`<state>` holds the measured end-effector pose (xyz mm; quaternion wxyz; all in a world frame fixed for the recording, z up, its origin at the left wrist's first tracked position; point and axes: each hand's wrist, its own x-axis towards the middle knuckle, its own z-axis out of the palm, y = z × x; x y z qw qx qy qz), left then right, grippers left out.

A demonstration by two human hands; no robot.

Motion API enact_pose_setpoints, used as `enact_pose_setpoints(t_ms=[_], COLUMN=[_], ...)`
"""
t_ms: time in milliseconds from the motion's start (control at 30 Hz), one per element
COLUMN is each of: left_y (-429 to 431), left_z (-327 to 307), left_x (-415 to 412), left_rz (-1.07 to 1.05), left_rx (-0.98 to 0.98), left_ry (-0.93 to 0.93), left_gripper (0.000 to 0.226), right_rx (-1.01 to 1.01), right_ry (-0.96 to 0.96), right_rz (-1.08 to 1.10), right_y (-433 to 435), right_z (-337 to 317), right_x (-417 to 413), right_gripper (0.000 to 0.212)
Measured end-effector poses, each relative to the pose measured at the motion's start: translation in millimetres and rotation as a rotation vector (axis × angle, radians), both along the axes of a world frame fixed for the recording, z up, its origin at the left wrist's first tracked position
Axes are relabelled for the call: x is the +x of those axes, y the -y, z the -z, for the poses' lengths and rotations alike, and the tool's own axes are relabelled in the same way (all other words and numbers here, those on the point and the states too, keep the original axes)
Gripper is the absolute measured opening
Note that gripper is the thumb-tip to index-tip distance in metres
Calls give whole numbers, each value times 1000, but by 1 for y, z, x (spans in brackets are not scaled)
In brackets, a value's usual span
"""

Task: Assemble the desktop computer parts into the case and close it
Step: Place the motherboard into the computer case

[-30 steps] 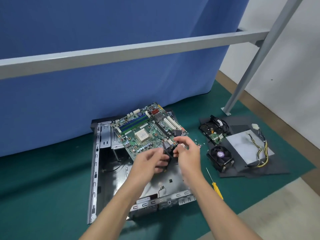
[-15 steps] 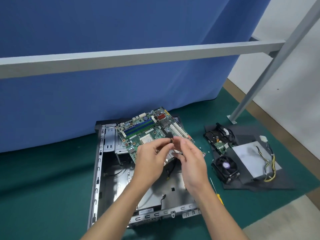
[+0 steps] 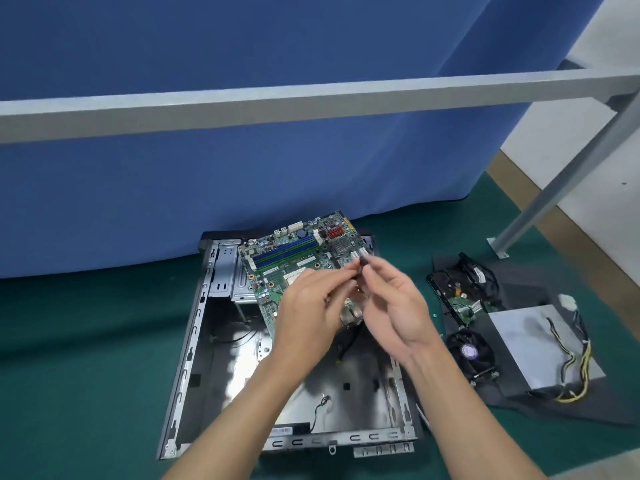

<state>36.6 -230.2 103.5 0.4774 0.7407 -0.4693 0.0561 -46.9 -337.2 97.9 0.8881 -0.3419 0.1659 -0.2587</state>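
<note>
Left hand (image 3: 311, 308) and right hand (image 3: 394, 306) pinch a small black part (image 3: 363, 264); probably light and fragile; best gripped by its edges.

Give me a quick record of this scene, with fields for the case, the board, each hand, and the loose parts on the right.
Case: open, on green mat
Motherboard: askew over the case's far end, apparently not seated
Left hand: pinches small black part above the board
Right hand: pinches the same part
Loose parts: hard drive, fan, power supply, on dark sheet right of case
</note>
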Motion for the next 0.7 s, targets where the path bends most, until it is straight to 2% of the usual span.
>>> enact_pose_setpoints(t_ms=[133,233,300,333,400,433,567,700], left_y=[-25,-43,-48,-49,-52,-54,-61,-66], left_z=[20,41,50,53,59,62,74,81], left_x=[12,20,23,23,22,20,16,11], left_rz=[-321,-572,-649,-645,-541,-493,-474,-357], left_rx=[91,284,370,335,117,47,55,9], left_ry=[-356,-634,-904,-1094,-1479,-1585,-1661,-1786], left_gripper=[16,29,38,38,24,18,11,9], right_rx=[-286,-743,-1064,-1221,-1450,-1506,-1564,-1562], right_ry=[-302,-531,-603,-628,-658,-669,-747,-772], right_rz=[30,50,68,47,-89,-187,-560,-750], right_y=[33,44,44,41,29,22,-4,-14], right_z=[-2,-9,-12,-11,-6,0,23,30], right_x=[15,34,45,49,53,53,44,41], right_gripper=[14,17,17,17,18,19,16,13])
